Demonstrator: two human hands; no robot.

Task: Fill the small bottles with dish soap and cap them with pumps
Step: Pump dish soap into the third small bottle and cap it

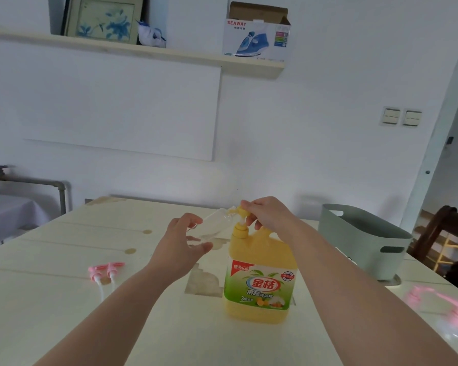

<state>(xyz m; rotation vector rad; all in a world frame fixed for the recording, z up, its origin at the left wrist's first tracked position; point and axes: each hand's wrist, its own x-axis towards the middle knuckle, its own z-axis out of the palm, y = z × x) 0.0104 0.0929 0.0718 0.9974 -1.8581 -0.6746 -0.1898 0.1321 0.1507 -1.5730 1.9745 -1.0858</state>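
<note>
- Your left hand [181, 241] is curled round the bottom end of the small bottle [217, 224]. The bottle is up in the air and tipped on its side. Its mouth sits right at the spout of the yellow pump top [242, 211].
- Your right hand [265, 215] has its fingers curled over that pump top. The pump top belongs to the big soap jug [259, 281], which stands near the middle of the table [64, 299].
- The small bottle looks clear, thin and light, and I see almost no soap in it. It may squash if you squeeze hard, so hold it gently round its body. Spilled soap would make it slippery.
- The jug looks full and heavy, so I think it will not slide. Push the pump straight down so the jug does not tip.
- Two pink pumps [106, 270] lie toward the left side of the table. Another pink pump [439, 305], blurry, lies by the right edge.
- A grey-green basket [360, 241] stands on the right side, near the jug.
- There is bare table between the jug and the two pink pumps, a good spot to stand the bottle. Keep away from the right edge.
</note>
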